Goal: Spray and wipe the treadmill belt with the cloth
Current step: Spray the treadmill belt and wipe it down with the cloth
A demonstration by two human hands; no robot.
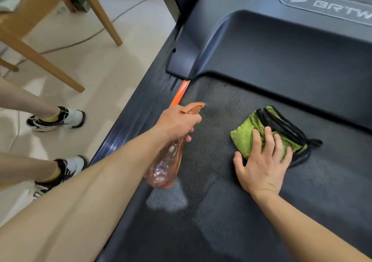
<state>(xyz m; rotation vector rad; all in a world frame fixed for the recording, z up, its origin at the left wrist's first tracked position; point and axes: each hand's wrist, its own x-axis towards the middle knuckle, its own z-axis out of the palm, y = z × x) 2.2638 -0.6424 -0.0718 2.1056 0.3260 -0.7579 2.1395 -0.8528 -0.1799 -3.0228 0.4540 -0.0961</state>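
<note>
Gripping the spray bottle [166, 165], the left hand [177, 121] is wrapped tight around its neck, fingers curled, the orange nozzle [194, 107] poking out past the knuckles and aimed down at the belt [221, 211]. Bottle's clear and pinkish, tilted, its body hanging back under the wrist, just above the belt's left edge. A faint mist shows right at the nozzle tip.

Over to the right, the right hand [262, 163] is spread flat, fingers splayed, palm pressing down on the cloth [269, 130]. That's a green cloth with black trim, folded up thick, lying on the belt with most of it sticking out beyond the fingertips. A black loop trails off its far corner.

Ahead of both hands sits the dark motor cover [281, 46], with an orange strip [180, 94] running just beyond the left hand along the side rail [141, 116]. Pale patches show on the belt below the bottle and nearer the right forearm.

Left of the left arm, off the treadmill, two feet in black-and-white sneakers [58, 118] stand on the light floor [96, 66], with wooden chair legs [40, 60] beyond them.
</note>
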